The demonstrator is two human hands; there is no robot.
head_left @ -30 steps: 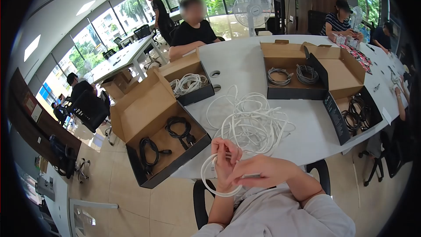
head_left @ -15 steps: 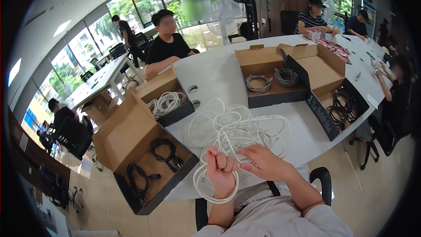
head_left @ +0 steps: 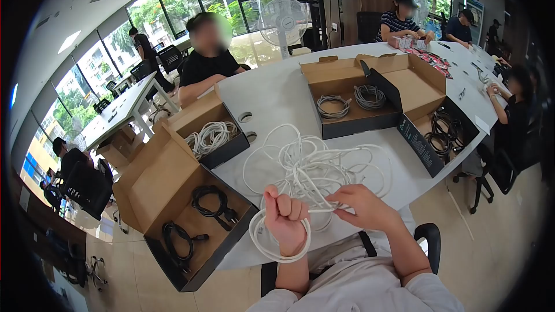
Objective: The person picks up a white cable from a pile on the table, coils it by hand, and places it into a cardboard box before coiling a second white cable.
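A loose tangle of white cable (head_left: 306,164) lies on the white table in front of me. Several loops of the same cable hang round the wrist of my left hand (head_left: 285,219), whose fingers are curled closed on the cable. To its right, my right hand (head_left: 364,208) pinches a strand of the white cable between thumb and fingers, at the near edge of the tangle. The strand runs across from one hand to the other.
Open cardboard boxes stand around the tangle: black cables (head_left: 211,205) at left, white coils (head_left: 212,137) behind, grey coils (head_left: 370,97) at back right, black cables (head_left: 444,133) at right. A person in black (head_left: 208,60) sits across the white table (head_left: 266,95); others sit farther right.
My right hand has moved a little right, away from my left hand, with the strand stretched between them. The view has shifted slightly.
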